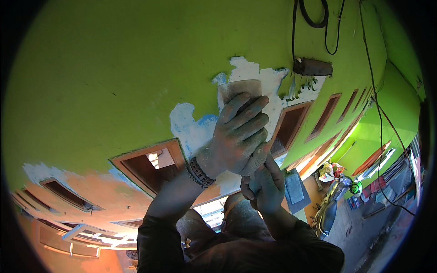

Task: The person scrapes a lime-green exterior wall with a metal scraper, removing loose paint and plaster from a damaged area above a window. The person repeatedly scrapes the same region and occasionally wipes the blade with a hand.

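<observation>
A broad flat scraper blade (240, 89), greyish and dusty, lies against the green painted wall (112, 78). My left hand (240, 134), with a dark braided bracelet (200, 172) at its wrist, spreads its fingers over the blade and holds it. Below it, my right hand (266, 186) is closed around what seems to be the lower end of the same tool; the fingers hide the handle. Around the blade is a ragged whitish patch (247, 70) with blue traces, where the green coat is absent. A second bare patch (187, 124) lies to the left.
Wooden-framed openings (177, 150) line the wall on both sides. A dark block (313, 67) hangs at upper right, with black cables (314, 24) above. A motorcycle (327, 213) stands on the floor below right. A long loose cable (375, 99) droops at the right.
</observation>
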Tool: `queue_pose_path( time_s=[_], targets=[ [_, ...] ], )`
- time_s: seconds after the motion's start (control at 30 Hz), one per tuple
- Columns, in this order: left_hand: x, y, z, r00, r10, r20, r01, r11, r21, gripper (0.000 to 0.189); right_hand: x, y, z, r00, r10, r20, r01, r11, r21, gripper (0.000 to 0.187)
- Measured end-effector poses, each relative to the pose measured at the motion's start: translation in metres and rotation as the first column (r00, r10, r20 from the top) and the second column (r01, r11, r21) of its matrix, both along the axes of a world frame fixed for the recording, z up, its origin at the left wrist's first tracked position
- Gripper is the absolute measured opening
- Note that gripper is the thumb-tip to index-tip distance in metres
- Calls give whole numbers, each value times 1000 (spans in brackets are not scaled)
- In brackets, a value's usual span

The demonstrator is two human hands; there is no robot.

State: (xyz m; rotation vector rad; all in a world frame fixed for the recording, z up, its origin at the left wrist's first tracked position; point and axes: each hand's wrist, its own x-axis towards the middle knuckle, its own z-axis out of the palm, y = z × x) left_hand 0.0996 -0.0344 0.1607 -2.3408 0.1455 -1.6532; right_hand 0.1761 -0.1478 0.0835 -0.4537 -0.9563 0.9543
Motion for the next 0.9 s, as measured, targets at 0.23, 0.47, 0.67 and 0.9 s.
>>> queue_pose_path(
  time_s=[0.23, 0.47, 0.67, 0.9],
  targets=[
    [4, 0, 11, 1000, 7, 20, -7, 1000, -1, 17, 3, 0, 18, 1000, -5, 2, 5, 998, -67, 36],
    [5, 0, 21, 999, -2, 45, 2, 1000, -7, 18, 6, -10, 36, 999, 39, 9, -37, 989, -141, 47],
    [9, -3, 9, 999, -20, 30, 20, 1000, -14, 16, 12, -10, 18, 998, 62, 30, -60, 995, -77, 47],
    [8, -5, 11, 999, -21, 43, 22, 999, -44, 15, 6, -14, 23, 998, -3, 70, 12, 991, -134, 41]
  ],
)
